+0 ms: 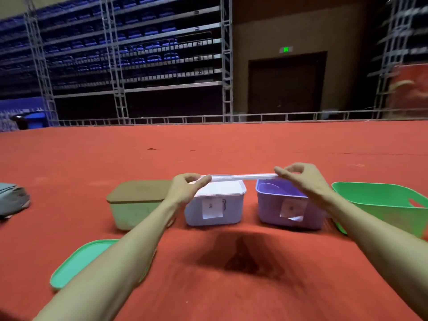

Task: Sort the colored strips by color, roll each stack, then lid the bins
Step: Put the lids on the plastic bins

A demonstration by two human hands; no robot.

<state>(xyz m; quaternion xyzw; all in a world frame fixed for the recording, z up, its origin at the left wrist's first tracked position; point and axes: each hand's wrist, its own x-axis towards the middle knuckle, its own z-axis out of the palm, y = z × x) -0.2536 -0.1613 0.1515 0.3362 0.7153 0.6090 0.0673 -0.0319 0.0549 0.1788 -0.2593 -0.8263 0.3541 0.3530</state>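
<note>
Three bins stand in a row on the red carpet. The cream bin on the left wears a brown lid. A white lid covers the white bin in the middle. The purple bin on the right is open, with a purple roll inside. I hold a pale lid edge-on above the white and purple bins: my left hand pinches its left end, my right hand pinches its right end. A green lid lies flat near my left forearm.
A green basket with a handle cut-out stands at the far right. A grey bag lies at the left edge. Red carpet stretches in front of the bins and far behind them to a metal rail.
</note>
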